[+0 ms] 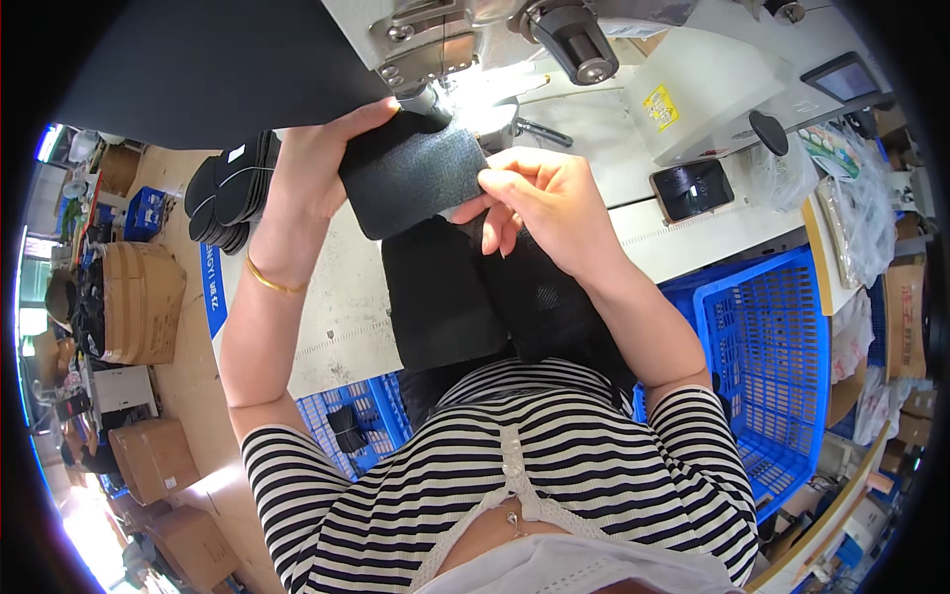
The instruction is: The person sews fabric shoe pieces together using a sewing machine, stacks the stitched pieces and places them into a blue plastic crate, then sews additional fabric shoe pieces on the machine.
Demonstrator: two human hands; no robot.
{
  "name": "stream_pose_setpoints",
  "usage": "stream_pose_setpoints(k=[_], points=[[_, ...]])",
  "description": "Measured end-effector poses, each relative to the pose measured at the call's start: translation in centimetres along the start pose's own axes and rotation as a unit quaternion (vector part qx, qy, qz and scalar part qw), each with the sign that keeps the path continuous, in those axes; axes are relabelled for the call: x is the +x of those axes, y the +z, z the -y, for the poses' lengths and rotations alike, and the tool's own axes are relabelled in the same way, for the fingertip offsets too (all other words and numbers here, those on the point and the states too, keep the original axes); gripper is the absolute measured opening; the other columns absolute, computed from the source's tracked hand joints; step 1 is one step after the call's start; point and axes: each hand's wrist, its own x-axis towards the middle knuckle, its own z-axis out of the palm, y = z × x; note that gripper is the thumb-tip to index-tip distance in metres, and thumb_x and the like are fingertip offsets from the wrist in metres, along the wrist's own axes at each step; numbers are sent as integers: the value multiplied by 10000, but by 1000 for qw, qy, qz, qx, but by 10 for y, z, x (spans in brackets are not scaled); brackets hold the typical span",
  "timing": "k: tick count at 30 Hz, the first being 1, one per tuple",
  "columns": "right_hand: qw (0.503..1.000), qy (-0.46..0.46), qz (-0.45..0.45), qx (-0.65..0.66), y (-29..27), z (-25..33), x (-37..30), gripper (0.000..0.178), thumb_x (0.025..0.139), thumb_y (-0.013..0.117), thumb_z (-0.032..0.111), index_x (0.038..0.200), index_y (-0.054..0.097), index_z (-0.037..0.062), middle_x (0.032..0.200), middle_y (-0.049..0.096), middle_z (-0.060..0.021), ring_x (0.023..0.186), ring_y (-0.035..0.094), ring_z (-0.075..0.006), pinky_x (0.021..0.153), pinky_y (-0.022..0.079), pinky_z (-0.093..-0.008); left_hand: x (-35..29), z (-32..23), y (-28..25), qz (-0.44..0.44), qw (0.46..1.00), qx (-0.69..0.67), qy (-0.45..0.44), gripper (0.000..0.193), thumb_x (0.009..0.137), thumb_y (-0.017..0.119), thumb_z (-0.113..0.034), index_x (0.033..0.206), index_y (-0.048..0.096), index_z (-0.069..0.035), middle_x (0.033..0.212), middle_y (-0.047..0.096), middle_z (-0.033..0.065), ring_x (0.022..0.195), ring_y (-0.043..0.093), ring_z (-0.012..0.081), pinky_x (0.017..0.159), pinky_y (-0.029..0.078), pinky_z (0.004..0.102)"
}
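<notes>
A black rectangular fabric panel (416, 176) with rounded corners is held up under the lit needle area of a sewing machine (427, 48). My left hand (327, 158) grips its left side, thumb along the upper edge near the machine, other fingers mostly hidden. On the panel's right edge, my right hand (539, 203) pinches with thumb and index finger, the remaining fingers curled loosely below. Two more dark pieces hang over the table's front edge beneath: a plain black one (440, 302) and one with a mesh-like patch (554, 297).
Tied bundles of black pieces (237, 188) lie left of my left forearm. A phone (693, 188) rests on the white tabletop (594, 129) at right. Blue plastic baskets (762, 376) stand below the table. A large black sheet (218, 69) covers the upper left. Cardboard boxes (143, 302) are farther left.
</notes>
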Motion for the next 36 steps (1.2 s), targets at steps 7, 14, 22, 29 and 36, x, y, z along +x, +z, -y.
stream_pose_setpoints(k=[7, 14, 22, 29, 36], points=[[999, -25, -9, 26, 5, -5, 3, 168, 931, 530, 73, 874, 611, -63, 810, 717, -158, 539, 649, -129, 471, 499, -221, 21, -4, -14, 23, 1000, 17, -11, 174, 783, 723, 56, 919, 652, -26, 885, 657, 76, 787, 659, 182, 708, 581, 307], [999, -49, -17, 13, 6, -10, 4, 211, 948, 561, 121, 1020, 614, -70, 871, 719, -177, 600, 662, -136, 517, 516, -226, -6, 2, 0, -67, 877, 361, 308, 284, 857, 701, -50, 1123, 631, 22, 1013, 686, 114, 899, 658, 198, 823, 528, 317], [997, -71, -43, -8, 14, -14, -6, 229, 928, 575, 117, 1068, 635, -53, 859, 709, -86, 738, 676, -121, 664, 546, -248, -51, 19, 8, 106, 799, 426, 411, 326, 715, 791, -42, 1016, 670, -10, 1052, 637, 114, 921, 629, 254, 825, 509, 347], [988, -73, 10, 133, 30, -29, -17, 333, 967, 532, 106, 1267, 560, -35, 1170, 638, -93, 1053, 614, -142, 882, 537, -301, -64, 32, 19, 56, 509, 605, 610, 334, 638, 707, -2, 967, 685, 49, 977, 663, 124, 919, 664, 255, 746, 574, 344], [980, -58, 28, 188, 40, -30, -20, 397, 942, 475, -1, 1335, 479, -57, 1271, 575, -126, 1173, 552, -170, 979, 491, -338, -64, 33, 22, 48, 510, 593, 621, 375, 592, 663, -30, 957, 702, 50, 963, 675, 116, 913, 665, 251, 754, 583, 335]])
